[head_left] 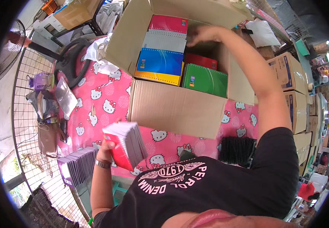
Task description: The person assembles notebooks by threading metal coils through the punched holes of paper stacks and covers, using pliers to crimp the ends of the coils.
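My left hand (105,150), a watch on its wrist, grips a thick stack of red spiral notebooks (124,144) above the table, page edges fanned toward the right. My right hand (206,35) reaches into the far part of an open cardboard box (176,110). Its slightly blurred fingers are bent and apart beside the packed notebooks, and I see nothing in them. Inside the box are a pinkish-red notebook (168,24), a pale one (163,41), a blue one (160,60), a green one (205,80) and a red one (201,60). The box's bottom is mostly hidden.
A pink patterned cloth (107,91) covers the table. A row of notebooks (79,167) stands at the near left, and black spiral bindings (236,150) lie at the right. A fan (12,49) and wire grid (24,114) border the left; closed cartons (293,106) stack at the right.
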Demonstrator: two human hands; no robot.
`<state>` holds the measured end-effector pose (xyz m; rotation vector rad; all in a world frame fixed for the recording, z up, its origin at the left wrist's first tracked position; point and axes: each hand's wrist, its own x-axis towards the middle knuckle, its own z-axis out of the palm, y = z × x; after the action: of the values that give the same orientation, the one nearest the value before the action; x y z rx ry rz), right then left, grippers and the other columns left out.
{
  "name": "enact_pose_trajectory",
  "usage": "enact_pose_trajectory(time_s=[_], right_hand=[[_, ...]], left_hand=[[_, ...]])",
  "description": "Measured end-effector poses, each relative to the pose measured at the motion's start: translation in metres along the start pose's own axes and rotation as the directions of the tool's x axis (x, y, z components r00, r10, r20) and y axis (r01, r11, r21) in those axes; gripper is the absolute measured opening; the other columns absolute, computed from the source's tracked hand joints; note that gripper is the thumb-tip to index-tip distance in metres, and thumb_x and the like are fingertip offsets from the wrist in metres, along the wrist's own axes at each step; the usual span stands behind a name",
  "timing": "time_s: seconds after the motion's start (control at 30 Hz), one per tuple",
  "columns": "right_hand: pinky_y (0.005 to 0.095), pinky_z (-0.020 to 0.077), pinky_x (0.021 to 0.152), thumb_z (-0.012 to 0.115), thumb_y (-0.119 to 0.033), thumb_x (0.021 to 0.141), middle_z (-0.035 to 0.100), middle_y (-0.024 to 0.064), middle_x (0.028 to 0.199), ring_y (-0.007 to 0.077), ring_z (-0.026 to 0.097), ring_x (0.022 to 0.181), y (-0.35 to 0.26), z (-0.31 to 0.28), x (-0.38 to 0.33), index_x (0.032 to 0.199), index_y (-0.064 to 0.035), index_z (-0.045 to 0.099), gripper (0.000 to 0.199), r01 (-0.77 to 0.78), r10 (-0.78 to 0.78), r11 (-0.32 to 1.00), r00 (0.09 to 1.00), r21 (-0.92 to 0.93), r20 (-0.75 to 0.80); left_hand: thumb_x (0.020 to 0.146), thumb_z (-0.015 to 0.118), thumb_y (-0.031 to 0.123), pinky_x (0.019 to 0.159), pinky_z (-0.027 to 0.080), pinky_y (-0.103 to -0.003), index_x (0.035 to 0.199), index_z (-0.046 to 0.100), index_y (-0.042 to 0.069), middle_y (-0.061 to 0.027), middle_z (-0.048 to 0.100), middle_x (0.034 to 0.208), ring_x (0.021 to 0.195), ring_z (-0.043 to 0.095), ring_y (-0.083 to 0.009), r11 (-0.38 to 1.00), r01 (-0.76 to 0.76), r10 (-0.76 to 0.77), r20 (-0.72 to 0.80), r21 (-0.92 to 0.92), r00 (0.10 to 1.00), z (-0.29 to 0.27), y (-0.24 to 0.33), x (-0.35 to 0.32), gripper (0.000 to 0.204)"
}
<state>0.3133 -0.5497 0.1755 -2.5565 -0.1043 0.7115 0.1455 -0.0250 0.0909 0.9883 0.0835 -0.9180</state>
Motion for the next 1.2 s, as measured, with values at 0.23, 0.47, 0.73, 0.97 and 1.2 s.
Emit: enact_pose_trajectory(time_s=[0.23, 0.47, 0.73, 0.97, 1.2], right_hand=[[0.0405, 0.0529, 0.086, 0.071, -0.018, 0.079, 0.069, 0.0131, 0.108, 0.0221, 0.066, 0.097, 0.071, 0.064, 0.058, 0.116, -0.0023, 0.061, 0.042, -0.581, 0.233, 0.758, 0.666, 0.298, 0.709], [0.0365, 0.0574, 0.075, 0.065, -0.011, 0.081, 0.072, 0.0084, 0.097, 0.0176, 0.070, 0.081, 0.084, 0.078, 0.051, 0.110, -0.0066, 0.062, 0.030, -0.626, 0.186, 0.679, 0.652, 0.383, 0.735], [0.0333, 0.0573, 0.066, 0.063, -0.009, 0.081, 0.072, 0.0072, 0.089, 0.0135, 0.069, 0.076, 0.056, 0.064, 0.022, 0.103, -0.0080, 0.065, 0.023, -0.501, 0.183, 0.759, 0.777, 0.416, 0.602], [0.0331, 0.0577, 0.069, 0.067, -0.005, 0.076, 0.071, 0.0114, 0.094, 0.0168, 0.070, 0.079, 0.062, 0.060, 0.042, 0.105, -0.0034, 0.063, 0.030, -0.689, 0.175, 0.596, 0.612, 0.412, 0.771], [0.0316, 0.0571, 0.070, 0.068, -0.006, 0.075, 0.071, 0.0107, 0.088, 0.0171, 0.069, 0.075, 0.074, 0.072, 0.052, 0.099, -0.0047, 0.065, 0.024, -0.756, 0.130, 0.508, 0.542, 0.413, 0.831]], left_hand=[[0.057, 0.088, 0.037, 0.100, 0.043, -0.039, 0.137, 0.039, -0.001, -0.0167, 0.057, 0.125, 0.117, 0.054, -0.0284, 0.484, 0.380, -0.553, -0.060, 0.788, 0.831, -0.053, -0.116, 0.030, 0.101], [0.057, 0.084, 0.049, 0.107, 0.036, -0.044, 0.139, 0.040, 0.003, -0.0246, 0.051, 0.130, 0.126, 0.045, -0.0368, 0.068, -0.074, -0.606, 0.100, 0.995, 0.789, -0.018, -0.163, 0.070, 0.104], [0.058, 0.084, 0.054, 0.109, 0.033, -0.043, 0.142, 0.036, 0.002, -0.0276, 0.033, 0.139, 0.132, 0.032, -0.0420, 0.038, -0.072, -0.482, 0.081, 0.997, 0.873, -0.040, -0.172, 0.050, 0.110], [0.059, 0.083, 0.054, 0.108, 0.033, -0.046, 0.141, 0.038, 0.005, -0.0264, 0.040, 0.132, 0.129, 0.035, -0.0424, 0.077, -0.091, -0.494, 0.118, 0.993, 0.861, -0.037, -0.166, 0.053, 0.106], [0.058, 0.084, 0.052, 0.108, 0.032, -0.046, 0.144, 0.035, 0.007, -0.0226, 0.039, 0.137, 0.129, 0.035, -0.0410, 0.014, -0.109, -0.543, 0.099, 0.994, 0.834, -0.028, -0.166, 0.061, 0.108]])
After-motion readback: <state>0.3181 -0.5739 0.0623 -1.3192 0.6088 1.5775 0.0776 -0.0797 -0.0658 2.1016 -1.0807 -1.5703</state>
